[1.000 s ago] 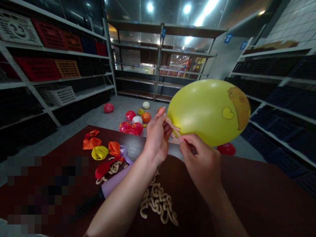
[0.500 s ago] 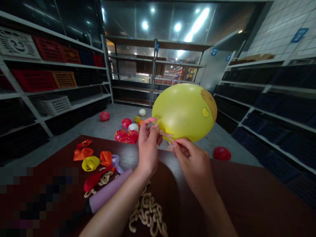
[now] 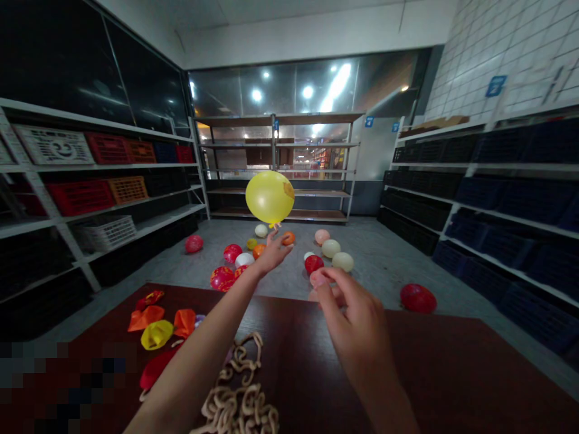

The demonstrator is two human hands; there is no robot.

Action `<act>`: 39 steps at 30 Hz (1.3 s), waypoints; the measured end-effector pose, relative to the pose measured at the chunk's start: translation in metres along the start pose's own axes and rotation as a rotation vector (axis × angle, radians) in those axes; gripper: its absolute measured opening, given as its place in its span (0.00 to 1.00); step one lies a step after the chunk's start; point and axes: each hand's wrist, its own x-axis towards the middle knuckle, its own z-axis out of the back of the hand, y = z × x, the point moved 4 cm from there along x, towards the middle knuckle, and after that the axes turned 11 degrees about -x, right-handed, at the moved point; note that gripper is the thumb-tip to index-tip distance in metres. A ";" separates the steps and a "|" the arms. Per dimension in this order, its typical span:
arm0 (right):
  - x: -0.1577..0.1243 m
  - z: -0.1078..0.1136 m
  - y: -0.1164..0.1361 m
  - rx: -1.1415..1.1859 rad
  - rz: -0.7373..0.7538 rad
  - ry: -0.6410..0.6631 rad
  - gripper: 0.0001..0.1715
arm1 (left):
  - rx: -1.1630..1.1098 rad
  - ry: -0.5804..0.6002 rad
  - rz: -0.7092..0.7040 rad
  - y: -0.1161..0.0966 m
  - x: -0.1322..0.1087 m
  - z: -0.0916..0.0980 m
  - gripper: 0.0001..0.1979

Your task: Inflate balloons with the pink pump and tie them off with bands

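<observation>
A yellow inflated balloon (image 3: 270,197) with a brown print is beyond the table, its knotted neck just above the fingertips of my left hand (image 3: 277,248). That arm is stretched far forward, and its fingers are spread and hold nothing. My right hand (image 3: 350,301) is over the table's far edge, thumb and forefinger pressed together; what they pinch, if anything, is too small to name. Beige cords (image 3: 242,407) lie in a heap below my left forearm. Left of them are a flat yellow balloon (image 3: 157,334), orange ones (image 3: 145,317) and a red one (image 3: 156,369).
The dark brown table (image 3: 434,361) spans the foreground. Inflated balloons, such as a red one (image 3: 418,298) and a pale one (image 3: 342,261), lie on the grey floor. Shelves with crates (image 3: 80,197) line the left and right; a metal rack (image 3: 312,193) stands at the back.
My left hand has let go of the yellow balloon and reached forward. The balloon is farther off and looks smaller. My right hand has parted from its neck. The view has tilted up.
</observation>
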 end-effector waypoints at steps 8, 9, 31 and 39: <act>-0.009 -0.007 0.020 0.038 0.115 0.079 0.14 | 0.265 0.095 0.015 0.003 -0.052 0.056 0.25; -0.012 -0.012 0.026 0.040 0.151 0.113 0.13 | 0.287 0.095 0.038 0.004 -0.060 0.068 0.24; -0.136 -0.211 0.059 -0.172 0.796 0.751 0.36 | 0.313 0.068 0.388 0.060 -0.310 0.236 0.16; -0.129 -0.232 0.058 -0.243 0.860 0.773 0.28 | 0.344 0.057 0.354 0.081 -0.308 0.220 0.15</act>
